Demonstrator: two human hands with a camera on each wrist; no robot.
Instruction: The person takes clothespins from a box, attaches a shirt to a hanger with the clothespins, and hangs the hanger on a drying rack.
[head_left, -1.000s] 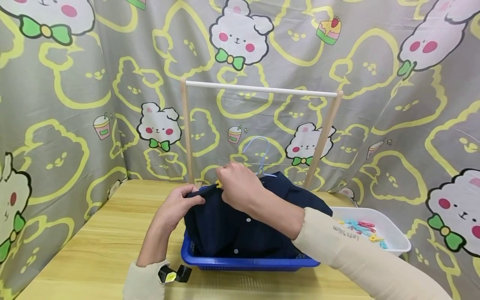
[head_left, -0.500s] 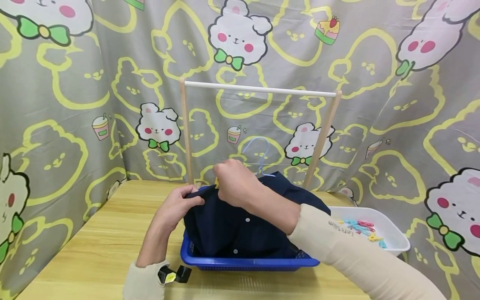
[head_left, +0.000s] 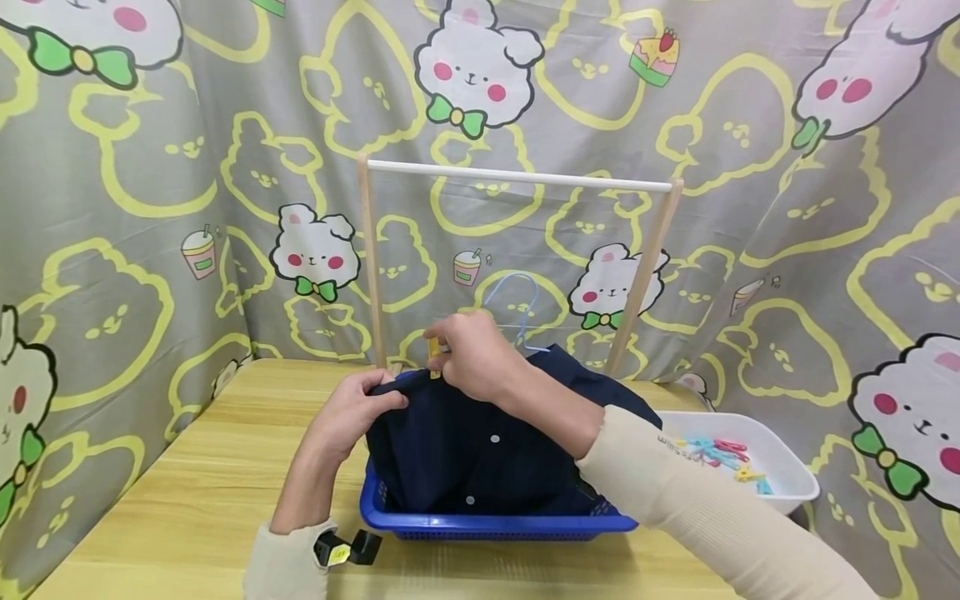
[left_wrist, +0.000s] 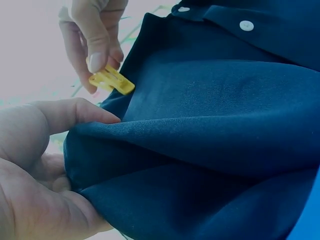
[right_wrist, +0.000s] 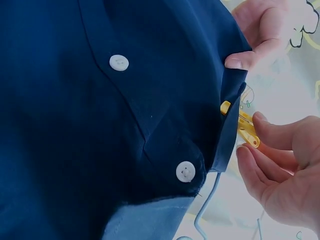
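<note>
A dark navy shirt [head_left: 510, 458] with white buttons lies heaped in a blue basket [head_left: 498, 523], a light-blue hanger [head_left: 528, 312] poking out at its neck. My left hand [head_left: 356, 410] pinches the shirt's shoulder between thumb and fingers, fabric folded in the grip. Close beside it, my right hand [head_left: 480, 354] holds a yellow clothespin [left_wrist: 112, 80] by its handle end. In the right wrist view, the clothespin's tip straddles the shirt's upper edge, one arm showing in front of the cloth. Most of the hanger is hidden inside the shirt.
Behind the basket stands a rack with wooden posts [head_left: 647, 275] and a white bar [head_left: 517, 176]. A white tub [head_left: 795, 475] holding several coloured clothespins [head_left: 716, 452] sits to the right. A patterned curtain [head_left: 300, 100] encloses the wooden table [head_left: 202, 475].
My right hand has shifted slightly and its fingers have loosened, so more of the yellow clothespin shows at the shirt edge. My left hand keeps its pinch on the shoulder.
</note>
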